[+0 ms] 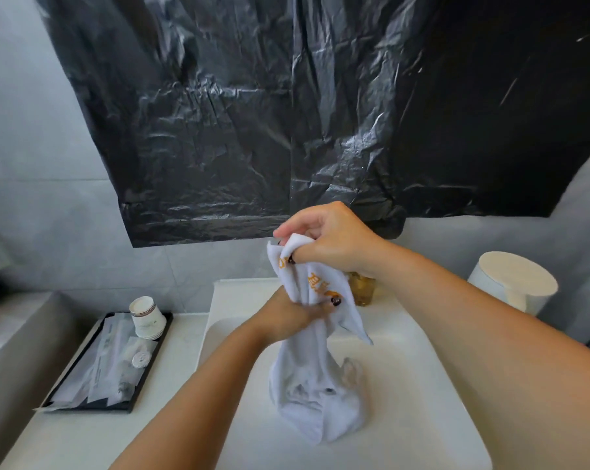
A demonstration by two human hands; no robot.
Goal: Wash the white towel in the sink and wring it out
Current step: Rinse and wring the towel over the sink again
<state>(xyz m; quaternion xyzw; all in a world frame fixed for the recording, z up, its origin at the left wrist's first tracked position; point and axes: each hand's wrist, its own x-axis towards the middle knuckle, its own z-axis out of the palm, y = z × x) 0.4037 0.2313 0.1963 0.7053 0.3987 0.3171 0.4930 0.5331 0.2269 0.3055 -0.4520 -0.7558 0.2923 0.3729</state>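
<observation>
Holding a white towel [315,347] upright over a white sink [422,385], a person works with two bare hands. The right hand [327,237] pinches the towel's top end, fingers curled round the cloth. The left hand [293,315] grips it lower down, fingers wrapped round the gathered middle. The towel's bottom end rests bunched in the basin. It looks like the start of wringing. To do it well, the hands should probably twist in opposite directions and work down the length, keeping the cloth over the basin so water drains there. A tray [96,364] with paper cups [146,317] sits left of the sink.
</observation>
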